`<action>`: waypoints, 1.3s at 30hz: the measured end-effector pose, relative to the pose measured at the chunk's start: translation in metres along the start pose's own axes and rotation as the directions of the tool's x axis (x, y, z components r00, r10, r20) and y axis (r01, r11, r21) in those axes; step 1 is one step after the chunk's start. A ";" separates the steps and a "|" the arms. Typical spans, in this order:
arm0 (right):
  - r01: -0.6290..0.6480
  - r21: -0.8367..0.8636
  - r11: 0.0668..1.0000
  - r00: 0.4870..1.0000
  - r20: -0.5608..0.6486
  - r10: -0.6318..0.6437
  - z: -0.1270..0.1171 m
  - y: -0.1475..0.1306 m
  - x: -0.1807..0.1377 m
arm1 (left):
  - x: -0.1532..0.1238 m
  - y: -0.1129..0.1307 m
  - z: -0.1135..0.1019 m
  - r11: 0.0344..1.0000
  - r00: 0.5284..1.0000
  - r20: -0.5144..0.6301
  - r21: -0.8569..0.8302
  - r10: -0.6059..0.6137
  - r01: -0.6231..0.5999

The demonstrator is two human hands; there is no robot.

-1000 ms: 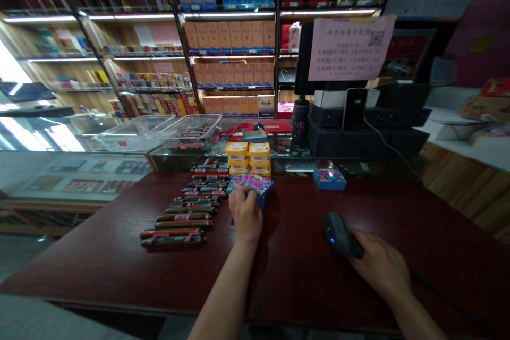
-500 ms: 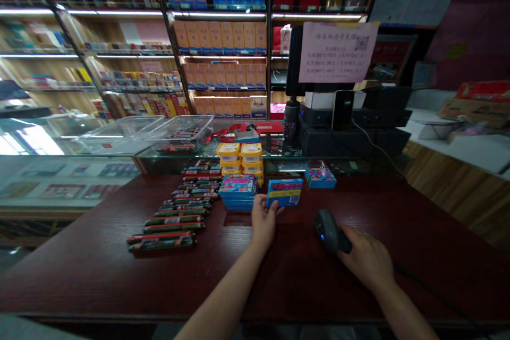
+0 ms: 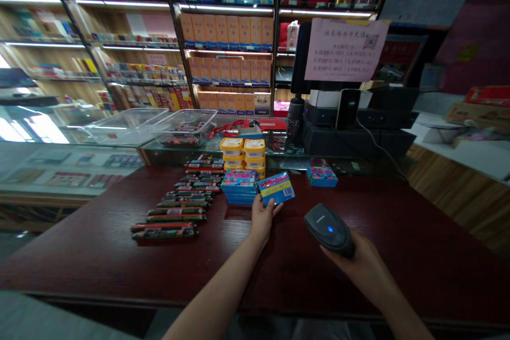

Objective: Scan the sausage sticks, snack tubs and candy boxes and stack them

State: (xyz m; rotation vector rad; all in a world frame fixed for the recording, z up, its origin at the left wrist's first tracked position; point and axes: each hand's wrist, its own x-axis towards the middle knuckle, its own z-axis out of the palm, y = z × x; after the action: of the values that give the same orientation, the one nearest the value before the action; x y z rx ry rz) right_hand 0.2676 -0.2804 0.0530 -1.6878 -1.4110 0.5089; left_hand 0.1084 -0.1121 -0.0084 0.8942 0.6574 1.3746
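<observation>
Apparently midway, holding one small blue printed cardboard box [image 3: 276,188] tilted just above the dark red wooden tabletop [image 3: 119,260] in the pinching grip of the left hand [image 3: 261,218], aiming a black plastic handheld scanner [image 3: 329,228] clasped in the right hand [image 3: 358,265], with a stack of like blue boxes [image 3: 239,187] just beside, not yet lifted.

A small blue box [image 3: 276,188], pink and yellow on its face, is held tilted just right of a stack of like boxes [image 3: 239,187]. A black scanner [image 3: 329,229], blue light lit, is held nearer and further right, seemingly pointed at it.
</observation>
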 end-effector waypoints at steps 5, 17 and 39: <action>0.025 0.060 0.998 0.999 -0.043 -0.022 0.003 -0.008 -0.005 | 0.000 0.000 0.001 1.000 1.000 -0.001 0.010 0.013 -0.013; 0.033 0.016 0.999 0.999 -0.013 -0.033 0.003 -0.003 -0.005 | 0.000 -0.001 0.001 1.000 1.000 -0.001 0.008 0.014 -0.014; 0.119 -0.674 0.729 0.985 -0.011 -0.172 0.010 0.067 0.023 | 0.010 0.019 0.013 0.707 0.926 0.182 0.602 0.331 -0.371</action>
State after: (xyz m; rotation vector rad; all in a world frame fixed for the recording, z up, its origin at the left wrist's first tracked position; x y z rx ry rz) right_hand 0.3061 -0.2555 -0.0017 -2.0924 -1.7852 -0.2020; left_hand 0.1102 -0.1047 0.0160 1.6699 0.9625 1.4723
